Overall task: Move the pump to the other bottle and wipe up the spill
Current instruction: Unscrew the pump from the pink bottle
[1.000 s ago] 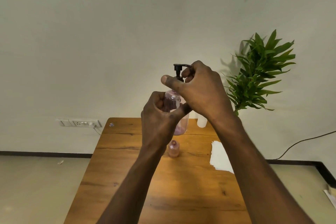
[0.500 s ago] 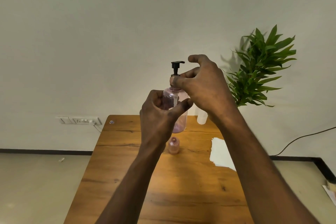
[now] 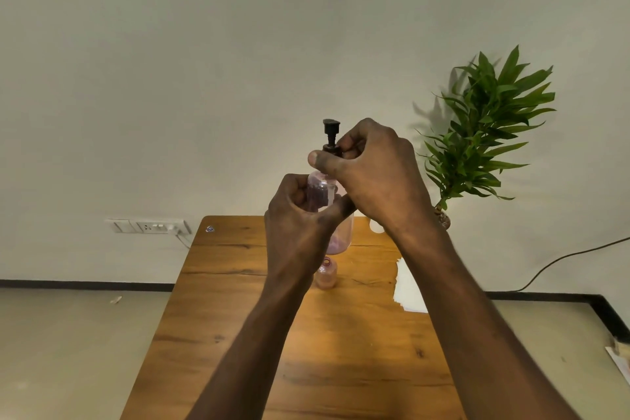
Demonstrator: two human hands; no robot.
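Right hand (image 3: 371,170) around pump (image 3: 331,136) collar

A leafy green plant (image 3: 484,133) stands by the wall; a wall socket (image 3: 150,226) left.

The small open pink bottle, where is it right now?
In the head view, the small pink bottle stands on the wooden table at centre, just below the raised pump bottle, left of the white paper.
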